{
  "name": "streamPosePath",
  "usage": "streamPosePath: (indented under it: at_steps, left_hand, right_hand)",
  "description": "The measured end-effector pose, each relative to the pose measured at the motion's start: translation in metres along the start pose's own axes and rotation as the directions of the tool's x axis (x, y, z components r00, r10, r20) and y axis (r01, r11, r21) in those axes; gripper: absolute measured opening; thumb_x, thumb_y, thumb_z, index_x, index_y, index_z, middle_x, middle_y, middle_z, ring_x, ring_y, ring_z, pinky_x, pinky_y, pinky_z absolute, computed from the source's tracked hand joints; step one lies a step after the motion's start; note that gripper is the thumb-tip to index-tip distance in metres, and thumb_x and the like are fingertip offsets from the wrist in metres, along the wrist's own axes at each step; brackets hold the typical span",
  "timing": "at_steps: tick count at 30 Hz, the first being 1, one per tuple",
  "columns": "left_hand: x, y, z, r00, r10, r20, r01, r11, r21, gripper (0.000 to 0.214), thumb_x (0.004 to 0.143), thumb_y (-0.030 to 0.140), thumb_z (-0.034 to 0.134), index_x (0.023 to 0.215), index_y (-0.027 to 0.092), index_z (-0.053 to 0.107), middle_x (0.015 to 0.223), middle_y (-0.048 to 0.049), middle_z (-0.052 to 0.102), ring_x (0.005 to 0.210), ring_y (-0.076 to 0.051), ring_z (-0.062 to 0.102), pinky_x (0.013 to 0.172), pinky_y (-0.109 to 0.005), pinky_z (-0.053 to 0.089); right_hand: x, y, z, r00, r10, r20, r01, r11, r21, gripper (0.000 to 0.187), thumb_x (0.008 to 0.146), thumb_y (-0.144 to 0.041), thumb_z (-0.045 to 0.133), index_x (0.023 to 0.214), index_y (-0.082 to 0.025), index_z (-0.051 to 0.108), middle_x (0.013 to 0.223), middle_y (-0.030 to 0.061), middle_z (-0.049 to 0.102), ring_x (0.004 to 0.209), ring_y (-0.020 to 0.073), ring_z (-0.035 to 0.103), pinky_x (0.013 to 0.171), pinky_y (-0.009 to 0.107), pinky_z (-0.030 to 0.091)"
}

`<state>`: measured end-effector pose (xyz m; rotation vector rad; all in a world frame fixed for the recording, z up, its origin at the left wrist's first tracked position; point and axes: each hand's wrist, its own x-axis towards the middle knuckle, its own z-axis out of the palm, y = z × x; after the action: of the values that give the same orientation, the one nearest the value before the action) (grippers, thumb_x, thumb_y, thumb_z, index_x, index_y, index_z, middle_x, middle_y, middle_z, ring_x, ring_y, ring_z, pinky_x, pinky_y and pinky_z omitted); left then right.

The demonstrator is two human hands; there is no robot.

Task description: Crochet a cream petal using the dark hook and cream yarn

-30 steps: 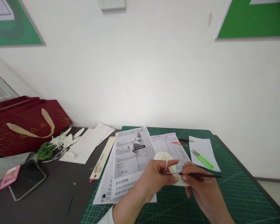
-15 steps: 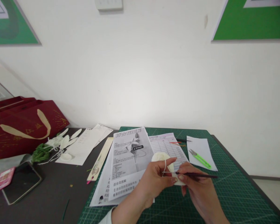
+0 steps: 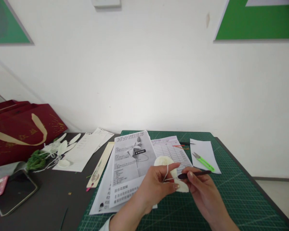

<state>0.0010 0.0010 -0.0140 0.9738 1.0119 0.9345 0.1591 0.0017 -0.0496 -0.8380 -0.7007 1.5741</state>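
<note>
My left hand (image 3: 154, 183) pinches a cream crocheted piece (image 3: 163, 161) between thumb and fingers. A strand of cream yarn (image 3: 167, 171) runs over its raised index finger. In my right hand (image 3: 202, 189) is a crochet hook (image 3: 198, 173), held like a pen by its dark handle. The thin shaft points left toward the yarn at my left fingertips; its very tip is too small to make out. The lower end of the crocheted piece curves out beneath the hook, between both hands. Part of the piece is hidden behind my left fingers.
Printed sheets (image 3: 125, 173) and a chart (image 3: 170, 149) lie on the green cutting mat (image 3: 233, 192). Green thread snips (image 3: 204, 162) rest on white paper (image 3: 195, 146). At left are white crocheted petals (image 3: 62, 147), green yarn (image 3: 37, 159), a phone (image 3: 16, 192) and a red bag (image 3: 21, 128).
The view has swung slightly right. My right hand has turned, so the hook's handle now tilts up to the right. More of the crocheted piece's lower end shows.
</note>
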Motion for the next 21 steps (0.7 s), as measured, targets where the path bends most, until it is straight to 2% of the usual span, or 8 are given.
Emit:
streamPosePath:
  at_steps: [5,14,21]
  left_hand:
    - [-0.0026,0.0022,0.0014,1.0,0.014,-0.006,-0.014,1.0,0.016,0.04,0.057,0.013,0.077,0.097,0.02,0.076,0.056,0.0067,0.048,0.055,-0.009,0.038,0.056,-0.023,0.03]
    - [-0.0044,0.0034,0.0004,1.0,0.018,-0.012,-0.018,1.0,-0.001,0.047,0.06,0.013,0.075,0.106,0.024,0.074,0.066,0.0035,0.053,0.061,-0.01,0.042,0.058,-0.022,0.033]
    - [-0.0015,0.0002,-0.0052,0.999,0.043,0.011,-0.043,0.999,0.029,0.046,0.058,0.012,0.076,0.103,0.023,0.075,0.064,0.0039,0.053,0.059,-0.01,0.041,0.056,-0.023,0.032]
  right_hand:
    - [0.0002,0.0013,0.0019,0.999,0.021,-0.04,-0.017,0.995,0.095,0.017,0.062,-0.027,0.084,0.073,-0.017,0.075,0.067,0.005,0.074,0.057,0.0129,0.063,0.054,0.021,0.05]
    - [-0.0013,-0.0006,0.0053,0.995,0.012,-0.1,0.002,0.991,0.134,0.018,0.06,-0.025,0.086,0.071,-0.015,0.075,0.062,0.004,0.073,0.054,0.0107,0.064,0.053,0.017,0.053]
    - [0.0002,-0.0031,0.0055,0.997,0.02,-0.068,-0.01,0.989,0.148,0.021,0.055,-0.022,0.088,0.07,-0.015,0.076,0.063,0.0036,0.074,0.055,0.0105,0.066,0.054,0.015,0.054]
